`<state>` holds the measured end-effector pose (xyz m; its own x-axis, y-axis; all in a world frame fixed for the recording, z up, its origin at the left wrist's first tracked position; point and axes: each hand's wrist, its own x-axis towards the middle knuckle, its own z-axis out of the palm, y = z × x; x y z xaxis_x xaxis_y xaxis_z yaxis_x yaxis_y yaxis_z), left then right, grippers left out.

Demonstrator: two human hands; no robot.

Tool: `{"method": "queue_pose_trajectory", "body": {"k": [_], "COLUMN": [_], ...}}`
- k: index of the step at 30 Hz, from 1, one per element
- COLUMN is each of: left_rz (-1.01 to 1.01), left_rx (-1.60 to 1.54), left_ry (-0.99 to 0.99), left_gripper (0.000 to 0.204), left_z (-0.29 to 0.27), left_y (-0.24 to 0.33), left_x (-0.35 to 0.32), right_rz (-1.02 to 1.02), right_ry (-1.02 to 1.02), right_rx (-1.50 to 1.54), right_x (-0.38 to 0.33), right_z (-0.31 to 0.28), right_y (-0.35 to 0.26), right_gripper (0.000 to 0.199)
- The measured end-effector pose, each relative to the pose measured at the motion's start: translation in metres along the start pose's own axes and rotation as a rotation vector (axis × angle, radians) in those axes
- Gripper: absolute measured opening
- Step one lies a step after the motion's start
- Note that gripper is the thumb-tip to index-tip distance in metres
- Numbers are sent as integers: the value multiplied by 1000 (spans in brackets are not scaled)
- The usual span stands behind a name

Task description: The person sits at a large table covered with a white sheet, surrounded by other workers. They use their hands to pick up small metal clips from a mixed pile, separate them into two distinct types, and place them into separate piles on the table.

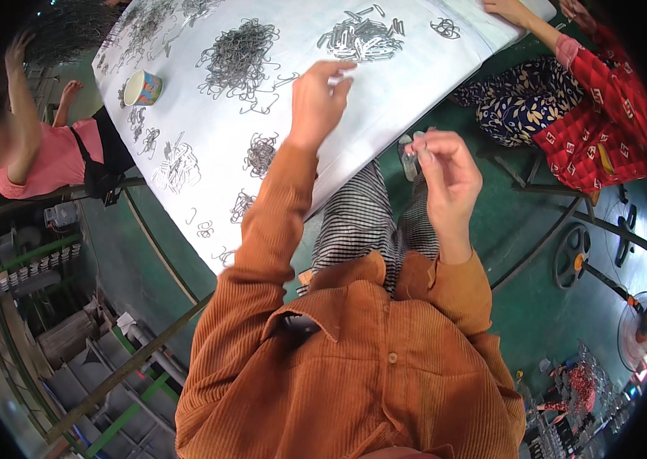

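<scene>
My left hand reaches over the white table, fingers pinched on a small metal wire piece near its tips. Just beyond it lies a heap of straight metal clips; a tangled pile of wire hooks lies to its left. My right hand is held off the table's edge above my lap, fingers curled around a small metal part. Smaller wire clusters lie near my left forearm.
A patterned cup stands at the table's left side. One person in pink sits at the left, another in red at the right with a hand on the table. A floor fan and a stool frame stand on the green floor.
</scene>
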<state>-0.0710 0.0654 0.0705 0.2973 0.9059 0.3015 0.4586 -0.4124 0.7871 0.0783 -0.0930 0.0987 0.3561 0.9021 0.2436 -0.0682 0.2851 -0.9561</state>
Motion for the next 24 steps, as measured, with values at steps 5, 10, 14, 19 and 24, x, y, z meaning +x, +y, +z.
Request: {"method": "queue_pose_trajectory", "body": {"k": [5, 10, 14, 19, 24], "left_rz": [217, 97, 26, -131, -148], "left_rx": [361, 409, 382, 207, 314], "left_ry": [143, -97, -80, -259, -237], "left_gripper": [21, 17, 18, 21, 23], "left_z": [55, 85, 71, 37, 35], "left_y": [-35, -15, -39, -25, -24], "left_x": [66, 63, 33, 5, -9], "right_rz": [77, 96, 83, 112, 127], "right_ry": [7, 75, 66, 57, 14], "right_rx": [-29, -46, -40, -4, -20], "right_x": [-36, -53, -49, -50, -50], "right_z": [-23, -34, -34, -35, -32], "right_y": [7, 9, 13, 28, 37], "right_gripper": [4, 2, 1, 2, 3]}}
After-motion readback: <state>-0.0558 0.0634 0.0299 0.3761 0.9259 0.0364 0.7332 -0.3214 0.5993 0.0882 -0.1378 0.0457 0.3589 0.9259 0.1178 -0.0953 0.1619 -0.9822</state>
